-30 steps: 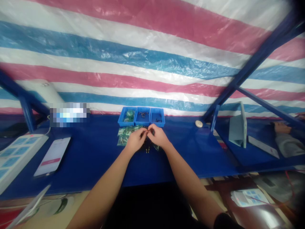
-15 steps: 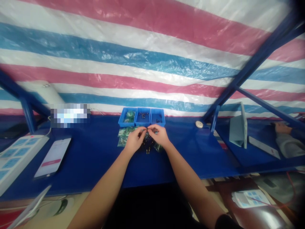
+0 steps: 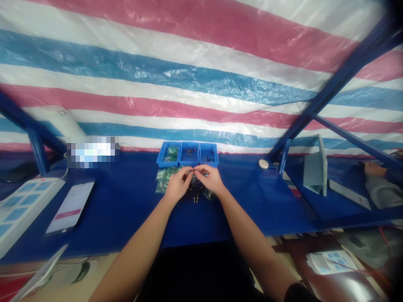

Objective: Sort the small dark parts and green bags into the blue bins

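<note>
My left hand (image 3: 178, 183) and my right hand (image 3: 210, 178) meet at the fingertips, just in front of three joined blue bins. Both are closed in a pinch around something small and dark, too small to name. Beneath them lies a pile of small dark parts with brass-coloured ends (image 3: 195, 199), partly hidden by the hands. Clear packets with green contents (image 3: 161, 185) lie beside my left hand. The left bin (image 3: 161, 159) holds similar green packets, the middle bin (image 3: 189, 160) a few small dark pieces, and the right bin (image 3: 213, 149) several dark pieces.
On the blue table (image 3: 126, 214) a phone (image 3: 69, 208) and a white power strip (image 3: 23, 205) lie at left. A round whitish object (image 3: 263, 164) sits at right, near a blue frame post (image 3: 283, 157). Beyond it stand a tablet in a case (image 3: 315, 167) and another person's sleeve (image 3: 382, 188).
Almost nothing differs. My fingertips shift very slightly around the small piece, while both arms stay in place.
</note>
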Demonstrator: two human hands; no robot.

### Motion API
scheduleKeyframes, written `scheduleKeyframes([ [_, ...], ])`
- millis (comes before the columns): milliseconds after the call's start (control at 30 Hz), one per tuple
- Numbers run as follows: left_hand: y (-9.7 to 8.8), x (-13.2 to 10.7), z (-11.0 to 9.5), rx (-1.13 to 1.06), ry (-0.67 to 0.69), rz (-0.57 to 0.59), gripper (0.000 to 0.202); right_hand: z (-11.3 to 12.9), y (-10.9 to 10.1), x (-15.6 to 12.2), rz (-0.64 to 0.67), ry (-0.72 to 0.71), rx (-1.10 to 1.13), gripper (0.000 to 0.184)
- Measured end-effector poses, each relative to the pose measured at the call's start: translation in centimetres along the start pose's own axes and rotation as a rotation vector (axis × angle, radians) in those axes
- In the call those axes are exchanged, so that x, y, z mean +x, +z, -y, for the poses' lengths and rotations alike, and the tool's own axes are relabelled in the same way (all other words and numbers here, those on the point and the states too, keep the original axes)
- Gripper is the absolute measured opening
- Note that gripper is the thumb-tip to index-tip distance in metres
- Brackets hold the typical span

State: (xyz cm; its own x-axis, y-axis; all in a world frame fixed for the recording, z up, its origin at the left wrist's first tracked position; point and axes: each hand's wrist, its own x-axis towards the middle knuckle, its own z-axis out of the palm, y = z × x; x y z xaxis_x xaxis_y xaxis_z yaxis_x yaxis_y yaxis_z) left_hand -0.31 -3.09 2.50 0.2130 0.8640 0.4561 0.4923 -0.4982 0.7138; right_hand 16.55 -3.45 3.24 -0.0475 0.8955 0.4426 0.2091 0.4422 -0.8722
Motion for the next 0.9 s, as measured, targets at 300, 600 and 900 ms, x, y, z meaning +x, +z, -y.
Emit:
scheduleKeyframes([
  [300,-0.23,0.15,-0.27,0.022,-0.013,0.016,0.025,-0.27,0.10,-0.05,0.016,-0.008,-0.013,0.022],
  [600,-0.02,0.02,-0.13,0.016,-0.028,-0.021,0.029,-0.23,-0.06,0.07,-0.031,0.010,0.014,0.021],
  [900,0.01,0.08,-0.15,0.008,-0.007,-0.038,0.027,0.01,-0.03,0.05,-0.012,0.029,0.021,0.024],
])
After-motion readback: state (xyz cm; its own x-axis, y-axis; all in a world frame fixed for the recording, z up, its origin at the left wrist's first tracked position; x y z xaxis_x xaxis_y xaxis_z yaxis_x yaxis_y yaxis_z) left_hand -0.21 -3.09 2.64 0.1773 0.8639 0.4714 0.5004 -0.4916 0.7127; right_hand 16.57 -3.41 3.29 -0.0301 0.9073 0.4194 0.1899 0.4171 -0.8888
